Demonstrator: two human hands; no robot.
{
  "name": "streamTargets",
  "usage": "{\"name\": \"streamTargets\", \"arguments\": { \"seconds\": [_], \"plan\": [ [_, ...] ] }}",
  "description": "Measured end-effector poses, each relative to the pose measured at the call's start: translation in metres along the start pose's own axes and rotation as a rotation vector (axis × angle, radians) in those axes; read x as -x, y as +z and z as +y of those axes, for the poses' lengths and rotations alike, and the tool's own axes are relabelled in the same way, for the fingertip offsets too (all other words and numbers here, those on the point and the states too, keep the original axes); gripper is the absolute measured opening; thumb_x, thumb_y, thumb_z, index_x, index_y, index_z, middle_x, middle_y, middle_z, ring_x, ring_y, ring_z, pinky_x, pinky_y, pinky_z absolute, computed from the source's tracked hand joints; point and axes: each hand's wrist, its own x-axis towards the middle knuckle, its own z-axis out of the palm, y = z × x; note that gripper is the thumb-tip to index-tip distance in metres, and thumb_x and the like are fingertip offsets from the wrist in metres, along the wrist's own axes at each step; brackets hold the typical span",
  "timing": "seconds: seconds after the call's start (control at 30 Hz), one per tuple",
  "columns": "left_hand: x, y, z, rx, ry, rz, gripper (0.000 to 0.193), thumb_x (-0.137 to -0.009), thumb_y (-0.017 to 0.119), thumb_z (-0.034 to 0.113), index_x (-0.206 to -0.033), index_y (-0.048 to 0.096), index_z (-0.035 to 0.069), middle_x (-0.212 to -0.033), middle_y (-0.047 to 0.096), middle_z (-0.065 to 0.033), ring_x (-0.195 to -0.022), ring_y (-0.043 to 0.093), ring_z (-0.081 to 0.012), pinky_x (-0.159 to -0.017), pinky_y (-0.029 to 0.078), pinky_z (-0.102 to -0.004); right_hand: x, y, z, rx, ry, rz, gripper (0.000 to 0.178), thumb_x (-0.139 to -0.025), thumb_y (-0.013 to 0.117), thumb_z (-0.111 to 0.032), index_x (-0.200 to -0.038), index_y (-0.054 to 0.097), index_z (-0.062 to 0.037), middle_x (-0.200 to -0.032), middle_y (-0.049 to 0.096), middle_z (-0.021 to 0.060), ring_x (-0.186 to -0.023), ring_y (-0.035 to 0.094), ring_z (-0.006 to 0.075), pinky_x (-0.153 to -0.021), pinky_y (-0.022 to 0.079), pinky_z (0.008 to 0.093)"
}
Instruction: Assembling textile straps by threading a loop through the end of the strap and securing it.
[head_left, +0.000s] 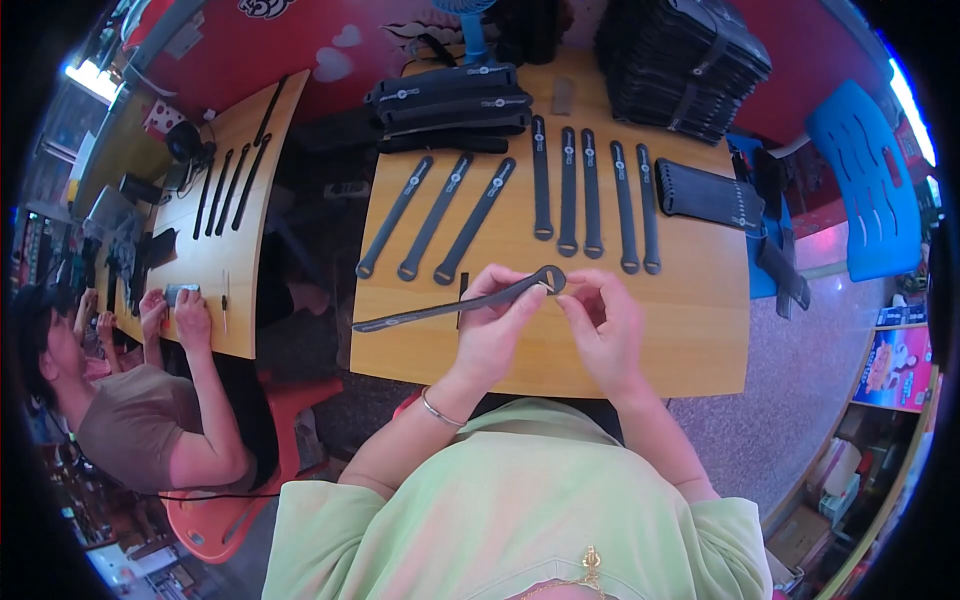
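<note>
A black strap (430,310) is held above the near part of the wooden table, its long tail reaching out to the left. My left hand (487,335) is closed on it just below its round slotted end. At that round end my right hand (604,328) pinches with thumb and forefinger. Whether a small piece is also between those fingertips is hidden. Beyond my hands, three similar straps (432,220) lie slanted at the left of the table. Several more straps (568,195) lie roughly side by side at the centre and right.
Bundled black straps (450,95) sit at the table's far left, and a tall black stack (685,65) at the far right. A flat black bundle (708,193) lies near the right edge. A blue chair (865,180) stands beyond. A co-worker (160,420) works at another table (240,275) on the left.
</note>
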Motion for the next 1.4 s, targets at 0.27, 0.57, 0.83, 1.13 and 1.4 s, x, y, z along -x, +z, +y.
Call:
{"name": "streamTargets", "arguments": {
  "seconds": [0.27,0.57,0.83,1.13,1.4],
  "plan": [
    [0.005,0.004,-0.003,-0.118,0.026,-0.093,0.014,-0.097,0.049,0.017,-0.093,0.053,0.004,-0.085,0.058,-0.0018,-0.079,0.055,-0.0085,-0.072,0.044,-0.0212,-0.002,0.002,0.000,-0.259,0.255,-0.113,0.026,-0.085,0.061,0.001,-0.110,0.055,-0.0028,-0.075,0.055,0.0013,-0.066,0.054,0.0068,-0.058,0.044,0.0212],
    [-0.004,-0.006,-0.005,-0.371,0.121,-0.190,0.020,-0.097,0.046,0.015,-0.081,0.049,0.003,-0.069,0.043,0.0009,-0.063,0.040,-0.0066,-0.056,0.034,-0.0225,-0.001,0.008,0.002,-0.124,0.091,0.000,0.035,-0.082,0.060,0.008,-0.114,0.055,-0.0067,-0.074,0.054,0.0033,-0.063,0.053,0.0097,-0.056,0.043,0.0232],
    [-0.008,-0.009,0.004,-0.473,0.110,-0.263,0.018,-0.098,0.042,0.015,-0.086,0.048,0.004,-0.069,0.045,0.0007,-0.063,0.041,-0.0060,-0.057,0.034,-0.0211,-0.010,0.005,0.004,0.184,-0.235,0.031,0.034,-0.076,0.064,0.008,-0.105,0.065,-0.0109,-0.071,0.048,0.0067,-0.059,0.051,0.0171,-0.053,0.041,0.0275],
    [-0.010,-0.013,0.026,-0.379,-0.069,-0.343,0.020,-0.098,0.041,0.016,-0.082,0.045,0.005,-0.067,0.042,0.0012,-0.062,0.040,-0.0080,-0.057,0.033,-0.0225,-0.014,-0.008,0.005,0.319,-0.357,-0.067,0.032,-0.074,0.066,0.004,-0.101,0.068,-0.0120,-0.068,0.043,0.0039,-0.057,0.049,0.0154,-0.049,0.040,0.0301],
    [-0.007,-0.010,0.019,-0.316,-0.145,-0.236,0.017,-0.094,0.053,0.016,-0.083,0.053,0.003,-0.065,0.049,0.0015,-0.059,0.044,-0.0060,-0.055,0.037,-0.0206,-0.010,-0.006,-0.009,0.235,-0.171,-0.115,0.024,-0.077,0.064,0.002,-0.099,0.067,-0.0082,-0.069,0.046,0.0067,-0.057,0.050,0.0189,-0.051,0.042,0.0308]
  ]
}}
